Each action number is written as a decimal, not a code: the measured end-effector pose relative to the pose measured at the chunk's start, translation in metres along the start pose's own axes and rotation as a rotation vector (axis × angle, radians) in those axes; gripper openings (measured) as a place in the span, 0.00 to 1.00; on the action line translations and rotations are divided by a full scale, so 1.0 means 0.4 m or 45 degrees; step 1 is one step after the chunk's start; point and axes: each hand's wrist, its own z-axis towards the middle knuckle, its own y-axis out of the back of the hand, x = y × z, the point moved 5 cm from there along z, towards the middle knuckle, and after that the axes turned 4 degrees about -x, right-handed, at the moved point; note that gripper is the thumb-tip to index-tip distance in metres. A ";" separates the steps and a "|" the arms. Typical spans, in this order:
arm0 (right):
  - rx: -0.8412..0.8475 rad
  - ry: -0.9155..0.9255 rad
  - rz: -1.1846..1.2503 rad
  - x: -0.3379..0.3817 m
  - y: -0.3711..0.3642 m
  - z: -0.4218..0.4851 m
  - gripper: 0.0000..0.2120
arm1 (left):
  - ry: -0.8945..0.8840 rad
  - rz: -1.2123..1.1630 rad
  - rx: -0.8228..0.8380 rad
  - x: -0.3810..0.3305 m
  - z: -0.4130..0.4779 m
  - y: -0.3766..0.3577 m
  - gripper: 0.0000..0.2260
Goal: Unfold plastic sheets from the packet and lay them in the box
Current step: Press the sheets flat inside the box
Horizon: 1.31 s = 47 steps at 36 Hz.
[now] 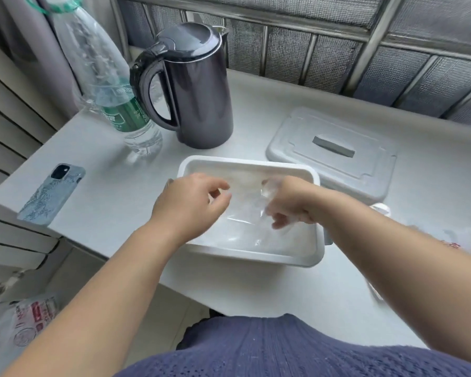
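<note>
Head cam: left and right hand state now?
Left hand: fingers curled over the white rectangular plastic box; a grip cannot be told.
Right hand: grips the thin clear plastic sheet.

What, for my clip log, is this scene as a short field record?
box: white, open, on the table
lid: off, lying right of the box, farther back
plastic sheet: clear, crumpled, in the box
right hand: grips the plastic sheet
left hand: above the box, fingers curled; grip unclear
also there: kettle, bottle, phone
</note>
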 end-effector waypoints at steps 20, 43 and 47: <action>-0.049 0.446 -0.910 0.004 -0.081 0.035 0.24 | -0.310 0.902 1.005 0.057 0.025 -0.233 0.31; -0.734 0.721 -0.342 -0.081 0.093 -0.134 0.16 | -0.007 0.820 1.094 -0.006 0.012 -0.254 0.18; -0.783 0.684 -0.245 -0.156 0.123 -0.158 0.15 | 0.114 0.781 0.803 -0.043 0.029 -0.213 0.18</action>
